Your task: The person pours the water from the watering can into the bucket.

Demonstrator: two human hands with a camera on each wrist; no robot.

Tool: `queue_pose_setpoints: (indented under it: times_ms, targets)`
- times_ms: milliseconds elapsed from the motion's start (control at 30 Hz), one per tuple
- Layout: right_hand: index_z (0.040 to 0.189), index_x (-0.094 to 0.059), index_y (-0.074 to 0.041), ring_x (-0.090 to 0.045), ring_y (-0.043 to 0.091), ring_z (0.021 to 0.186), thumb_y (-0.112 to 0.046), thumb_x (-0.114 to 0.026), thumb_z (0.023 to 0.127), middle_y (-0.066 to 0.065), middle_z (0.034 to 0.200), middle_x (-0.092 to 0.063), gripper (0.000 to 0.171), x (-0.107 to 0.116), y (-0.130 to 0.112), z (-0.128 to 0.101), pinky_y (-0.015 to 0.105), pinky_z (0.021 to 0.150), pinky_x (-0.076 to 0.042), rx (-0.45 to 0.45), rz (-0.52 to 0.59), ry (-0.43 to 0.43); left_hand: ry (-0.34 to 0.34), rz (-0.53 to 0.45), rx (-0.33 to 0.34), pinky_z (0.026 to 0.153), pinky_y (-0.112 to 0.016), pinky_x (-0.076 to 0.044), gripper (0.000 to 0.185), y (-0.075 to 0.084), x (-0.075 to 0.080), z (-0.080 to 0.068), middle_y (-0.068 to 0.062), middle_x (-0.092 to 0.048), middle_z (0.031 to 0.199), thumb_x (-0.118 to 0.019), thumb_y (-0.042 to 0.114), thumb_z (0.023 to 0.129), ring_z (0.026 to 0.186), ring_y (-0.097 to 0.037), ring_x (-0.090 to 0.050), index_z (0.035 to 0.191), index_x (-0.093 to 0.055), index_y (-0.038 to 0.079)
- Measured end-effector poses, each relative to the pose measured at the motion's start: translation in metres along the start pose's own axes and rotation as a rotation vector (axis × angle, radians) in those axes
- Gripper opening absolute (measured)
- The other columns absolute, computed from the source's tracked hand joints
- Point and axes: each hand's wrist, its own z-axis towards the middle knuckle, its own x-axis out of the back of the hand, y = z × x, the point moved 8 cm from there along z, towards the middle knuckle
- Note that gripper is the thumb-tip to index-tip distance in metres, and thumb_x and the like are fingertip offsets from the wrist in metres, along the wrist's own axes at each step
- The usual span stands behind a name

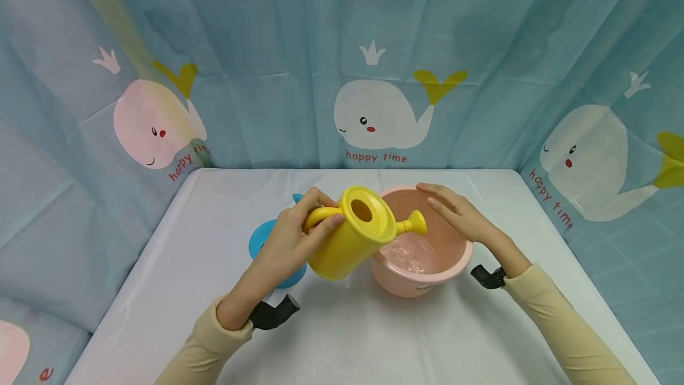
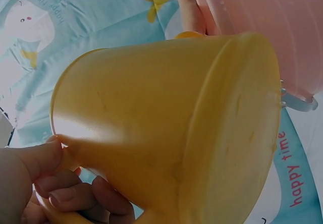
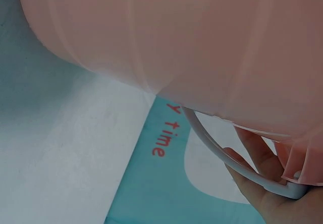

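Note:
My left hand (image 1: 291, 236) grips the curved handle of a yellow watering can (image 1: 355, 233), tilted with its spout (image 1: 414, 223) over a pink bucket (image 1: 424, 248). Water shows in the bucket's bottom. In the left wrist view the yellow watering can (image 2: 166, 123) fills the frame, with my fingers (image 2: 60, 183) curled at its handle. My right hand (image 1: 459, 215) rests with straight fingers on the bucket's far right rim. In the right wrist view the pink bucket (image 3: 176, 42) wall is close, with its white wire handle (image 3: 227, 156) beside my palm (image 3: 267, 183).
A blue round object (image 1: 262, 242) lies on the white table (image 1: 342, 325) behind my left hand, mostly hidden. Teal curtains printed with whales (image 1: 374, 111) close in the table on three sides. Black wrist mounts (image 1: 275, 312) sit by both sleeves.

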Motion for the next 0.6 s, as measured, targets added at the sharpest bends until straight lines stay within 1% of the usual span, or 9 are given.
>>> queue_pose_setpoints:
  times_ms: [600]
  targets:
    - [0.139,-0.041,-0.019,-0.033,0.029,0.134,-0.027,-0.041,0.1,0.006,0.144,-0.039,0.04,0.0007,-0.0005,0.0006,0.056,0.104,-0.03,0.004,0.001,0.004,-0.006,-0.001,-0.002,0.061,-0.028,-0.049,0.018,-0.0004,-0.0005,0.0009,0.006,-0.062,0.086,-0.059,0.036,0.089,0.071,-0.013,-0.055,0.1,-0.053,0.022]
